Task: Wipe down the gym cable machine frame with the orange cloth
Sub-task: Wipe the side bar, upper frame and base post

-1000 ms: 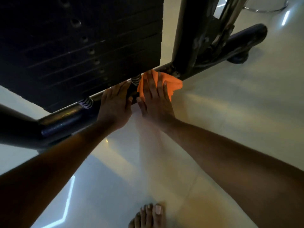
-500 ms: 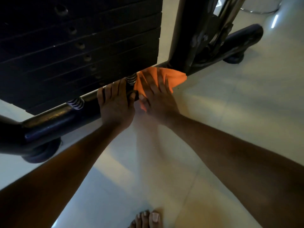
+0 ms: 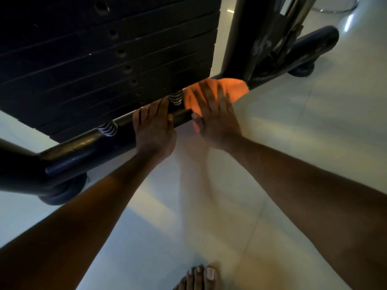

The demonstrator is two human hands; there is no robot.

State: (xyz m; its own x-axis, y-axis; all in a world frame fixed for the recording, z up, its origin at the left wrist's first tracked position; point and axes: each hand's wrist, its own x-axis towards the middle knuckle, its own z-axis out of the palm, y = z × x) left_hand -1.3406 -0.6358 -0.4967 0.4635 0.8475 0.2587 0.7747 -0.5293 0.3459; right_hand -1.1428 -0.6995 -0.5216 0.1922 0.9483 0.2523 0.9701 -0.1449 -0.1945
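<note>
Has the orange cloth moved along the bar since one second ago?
Yes, a little. The orange cloth, under the right hand, has slid right along the base bar, away from the spring and towards the upright post.

We look down at a dark base bar of the cable machine, under the weight stack. Our left hand rests over the bar, fingers laid across it. Just beside it, our right hand presses the orange cloth flat against the bar near the upright post. A bare foot stands on the pale floor.
</note>
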